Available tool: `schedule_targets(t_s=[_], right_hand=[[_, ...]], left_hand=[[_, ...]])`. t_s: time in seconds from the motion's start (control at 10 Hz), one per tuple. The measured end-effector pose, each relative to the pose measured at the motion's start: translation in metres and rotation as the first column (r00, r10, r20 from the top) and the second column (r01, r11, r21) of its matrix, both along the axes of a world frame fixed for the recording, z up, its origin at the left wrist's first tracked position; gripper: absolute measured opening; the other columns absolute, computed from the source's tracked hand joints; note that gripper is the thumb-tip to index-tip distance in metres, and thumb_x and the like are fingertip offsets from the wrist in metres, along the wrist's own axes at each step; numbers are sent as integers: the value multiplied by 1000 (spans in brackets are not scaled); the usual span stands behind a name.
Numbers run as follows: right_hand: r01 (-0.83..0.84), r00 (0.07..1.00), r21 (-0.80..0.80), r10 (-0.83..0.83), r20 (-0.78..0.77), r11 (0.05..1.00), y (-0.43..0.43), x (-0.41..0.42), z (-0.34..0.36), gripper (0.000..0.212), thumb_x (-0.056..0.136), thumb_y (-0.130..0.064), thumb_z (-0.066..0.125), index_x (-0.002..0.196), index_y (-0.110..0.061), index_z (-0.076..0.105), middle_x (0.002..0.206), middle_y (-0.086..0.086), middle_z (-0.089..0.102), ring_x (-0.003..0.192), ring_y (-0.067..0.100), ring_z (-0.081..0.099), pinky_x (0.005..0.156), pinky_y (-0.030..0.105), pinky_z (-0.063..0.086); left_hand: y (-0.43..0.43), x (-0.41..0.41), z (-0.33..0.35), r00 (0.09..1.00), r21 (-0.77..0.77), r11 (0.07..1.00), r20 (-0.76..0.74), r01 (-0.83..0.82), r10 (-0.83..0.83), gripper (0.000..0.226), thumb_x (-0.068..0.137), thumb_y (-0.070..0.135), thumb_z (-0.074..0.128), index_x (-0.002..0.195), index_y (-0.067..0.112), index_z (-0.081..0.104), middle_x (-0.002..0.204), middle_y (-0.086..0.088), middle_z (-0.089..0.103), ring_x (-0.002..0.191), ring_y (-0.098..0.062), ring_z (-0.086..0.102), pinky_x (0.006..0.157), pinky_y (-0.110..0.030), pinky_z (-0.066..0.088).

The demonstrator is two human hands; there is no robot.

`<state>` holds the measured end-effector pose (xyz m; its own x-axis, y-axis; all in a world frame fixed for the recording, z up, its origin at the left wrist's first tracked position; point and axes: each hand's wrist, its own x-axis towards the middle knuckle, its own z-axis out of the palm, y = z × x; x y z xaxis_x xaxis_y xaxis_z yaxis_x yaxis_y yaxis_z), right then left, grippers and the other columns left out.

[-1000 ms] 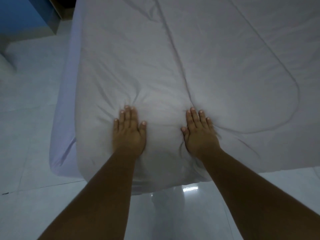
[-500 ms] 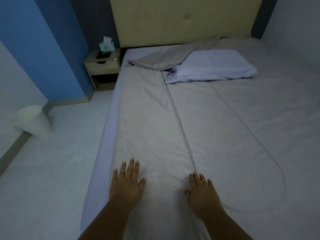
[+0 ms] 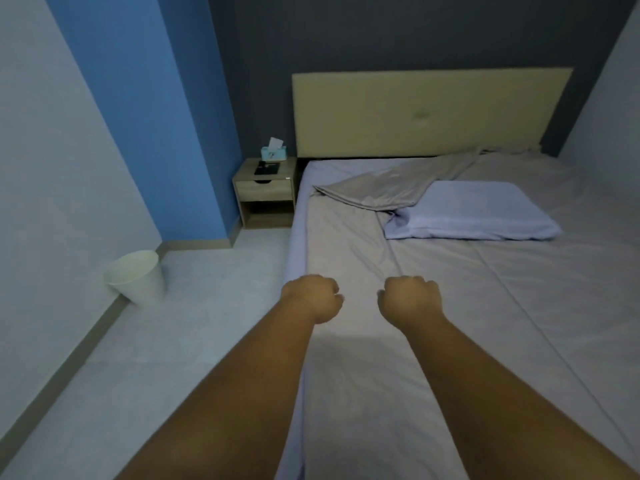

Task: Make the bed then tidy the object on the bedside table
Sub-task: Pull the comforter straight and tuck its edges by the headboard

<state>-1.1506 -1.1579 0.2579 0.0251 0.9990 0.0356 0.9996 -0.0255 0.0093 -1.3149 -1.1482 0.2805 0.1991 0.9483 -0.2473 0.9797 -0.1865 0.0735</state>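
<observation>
Head view is showing a person stretching both bare arms out over the near left part of the bed [image 3: 295,237]. The left hand [image 3: 313,297] and the right hand [image 3: 410,299] are hanging side by side, a little apart, each with its fingers curled under into a fist; no cloth is showing in either. A grey blanket [image 3: 485,306] is lying spread across the mattress, its upper left corner folded back near the headboard [image 3: 429,112]. A pale lavender pillow [image 3: 474,211] is resting on the blanket, just beside that fold. The bedside table [image 3: 265,192] is standing at the bed's far left corner, carrying a teal tissue box [image 3: 273,154] and a flat dark object [image 3: 266,168] in front of it. A white bin [image 3: 135,277] is sitting on the floor by the left wall.
</observation>
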Motion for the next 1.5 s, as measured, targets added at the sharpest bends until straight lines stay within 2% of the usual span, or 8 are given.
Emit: schedule_targets(t_s=[0.8,0.9,1.0,1.1,1.2,1.3,1.4,1.5], right_hand=[[341,940,-69,-339,50,937,217,-187,98,39,97,-26,37,134,-19,47,141,6,48,135,26,36,110,39,24],[397,918,-100,-396,34,912,273,-208,92,36,96,-27,38,129,-18,52,135,5,53,127,24,45,106,37,28],[418,908,80,-419,-7,905,328,-235,84,17,83,-30,62,88,-15,68,96,8,69,96,26,62,89,36,42],[499,863,-59,-502,-62,865,368,-252,87,37,86,-26,55,55,-22,36,59,-1,37,79,20,48,78,35,36],[533,830,-126,-546,-110,836,404,-250,79,38,91,-22,45,57,-22,29,61,-4,30,90,23,50,83,37,35],[522,833,-167,-542,-113,837,444,-234,65,23,93,-22,43,72,-16,51,77,5,52,102,25,55,84,36,38],[458,858,-269,-501,-116,847,492,-209,37,35,97,-28,37,124,-13,54,130,10,55,121,27,50,101,37,38],[385,885,-366,-451,-113,847,543,-186,13,39,97,-30,37,131,-14,49,137,10,49,124,29,48,105,40,37]], left_hand=[[268,-158,85,910,-12,920,-138,392,-390,50,97,48,33,141,26,44,149,-3,41,134,-23,40,110,-37,34],[328,-172,78,884,22,890,-129,456,-450,48,98,47,32,140,27,45,148,-2,43,133,-24,42,106,-35,36],[388,-191,66,855,-25,866,-145,499,-497,48,98,46,32,140,27,44,146,-3,44,131,-25,44,103,-34,37],[437,-204,58,826,-72,839,-148,540,-544,47,98,45,33,139,26,46,145,-3,45,129,-24,46,101,-32,38],[484,-200,55,802,-85,814,-140,574,-580,45,98,45,34,136,26,49,143,-2,48,127,-24,48,101,-32,40],[529,-180,48,785,-66,795,-130,603,-606,45,97,45,34,135,27,51,141,-2,49,126,-24,50,101,-33,41],[571,-159,36,752,-76,762,-123,643,-647,44,96,46,36,134,29,52,139,-2,52,124,-25,51,100,-34,42],[619,-145,30,718,-135,734,-157,665,-679,44,96,45,37,134,29,52,141,-3,50,126,-25,49,103,-35,40]])
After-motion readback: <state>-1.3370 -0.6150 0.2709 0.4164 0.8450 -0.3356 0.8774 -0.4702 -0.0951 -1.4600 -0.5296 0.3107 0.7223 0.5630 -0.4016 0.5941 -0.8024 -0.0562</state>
